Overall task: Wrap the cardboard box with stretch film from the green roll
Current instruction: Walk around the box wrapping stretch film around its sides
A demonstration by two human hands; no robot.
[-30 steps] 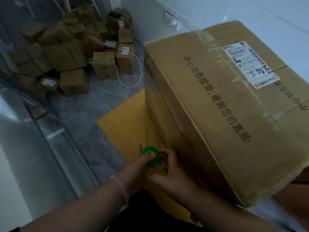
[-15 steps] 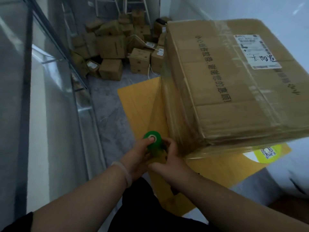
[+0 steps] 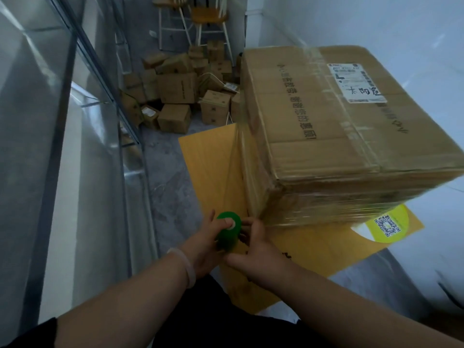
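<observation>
Green plastic is showing at the lower middle of the view: a small green roll [image 3: 228, 231], standing roughly upright between two bare hands. The left hand [image 3: 202, 247] is gripping it from the nine o'clock side, fingers curled round its body and the thumb pressing on the pale core at its top end. The right hand [image 3: 258, 249] is holding it from the three o'clock side, fingers bent against the roll's lower part.

A sheet of clear stretch film [image 3: 234, 172] is running taut from the roll toward twelve o'clock, reaching the far left edge of a large brown cardboard box [image 3: 326, 146]. The box is sitting at about two o'clock from the roll, its near bottom corner just beside the right hand, and glossy film layers are banding its lower sides. A white shipping label [image 3: 355, 82] is lying on the box's top, toward one o'clock.

The box is resting on a flat yellow-orange cardboard sheet [image 3: 208, 167] spread over the grey floor [image 3: 163, 197]. A round yellow-green sticker with a QR code [image 3: 386, 226] is showing on the sheet at three o'clock. At twelve o'clock, well apart, a heap of small brown cartons [image 3: 175, 91] is lying below two wooden-seated stools [image 3: 208, 15]. A glass panel [image 3: 50, 121] is lining the nine o'clock side.
</observation>
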